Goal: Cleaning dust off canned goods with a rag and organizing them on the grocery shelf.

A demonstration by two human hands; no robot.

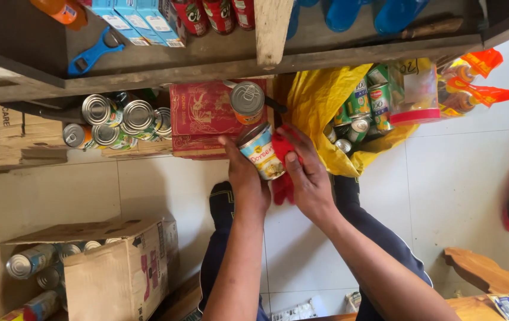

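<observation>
Holding: the left hand [248,184] is closing its grip round a small tin can [261,151] with a pale blue and yellow label, thumb on the far-left side and fingers hidden behind it.
Wiping: the right hand [307,178] is pressing a red cloth [281,156] against the right side of the can; its grip is closed on the cloth, thumb lying over it.
Place of the can: it is being held in the air, tilted, above the pale tiled floor [462,178] and just near of a red box [204,119].
Second can: another silver-topped can [247,101] is standing on the red box, just beyond the held one.
Risk of a slip: the can is being gripped by one hand only; a hard push from the cloth could be twisting it out of the fingers, and it would drop onto the tiles or the person's knees [222,202] below.
Risk of a knock: the held can is sitting very near the can on the box, so a swing far could be toppling that one.
Risk to the right: a yellow bag [320,101] full of green-labelled cans [364,104] is lying open and slack; an elbow sweep could be spilling them.
Left stack: loose cans [118,122] are lying on their sides on flattened cardboard and could be rolling if jolted.
</observation>
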